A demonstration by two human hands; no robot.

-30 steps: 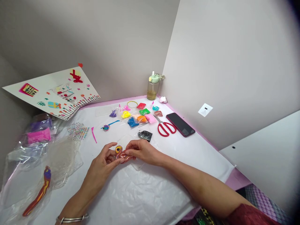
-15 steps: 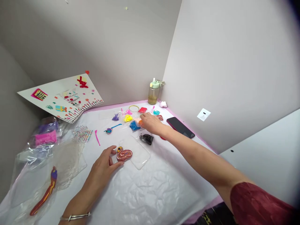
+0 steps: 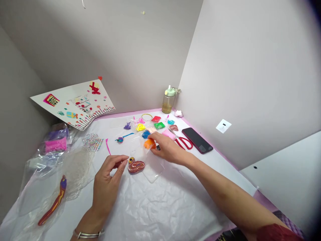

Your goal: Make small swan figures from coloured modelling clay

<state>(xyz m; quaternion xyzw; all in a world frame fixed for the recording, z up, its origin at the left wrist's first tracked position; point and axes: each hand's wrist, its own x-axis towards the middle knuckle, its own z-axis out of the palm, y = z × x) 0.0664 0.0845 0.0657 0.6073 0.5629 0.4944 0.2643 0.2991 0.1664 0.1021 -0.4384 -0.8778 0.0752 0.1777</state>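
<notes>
My right hand (image 3: 164,147) pinches a small clear bag of orange clay (image 3: 149,144) and holds it above the table. Beneath it, a black clay packet is mostly hidden. My left hand (image 3: 110,177) hovers at the left of a duck-shaped clay figure (image 3: 136,166). Its thumb and index fingertips come together, with nothing visible between them. The figure has a swirled brown body and a yellow head with a dark eye. It lies by a clear plastic sheet (image 3: 154,172).
Several clay packets, among them a yellow one (image 3: 140,127) and a green one (image 3: 159,125), lie farther back. Red-handled scissors (image 3: 187,144), a phone (image 3: 197,140) and a bottle (image 3: 167,102) are right of them. Left are rhinestones (image 3: 92,142), a swirled clay roll (image 3: 54,204) and a decorated card (image 3: 75,103).
My right hand has drawn back from the packets with the bag of orange clay, uncovering the green packet and scissors. My left hand's fingers have left the duck figure and come together.
</notes>
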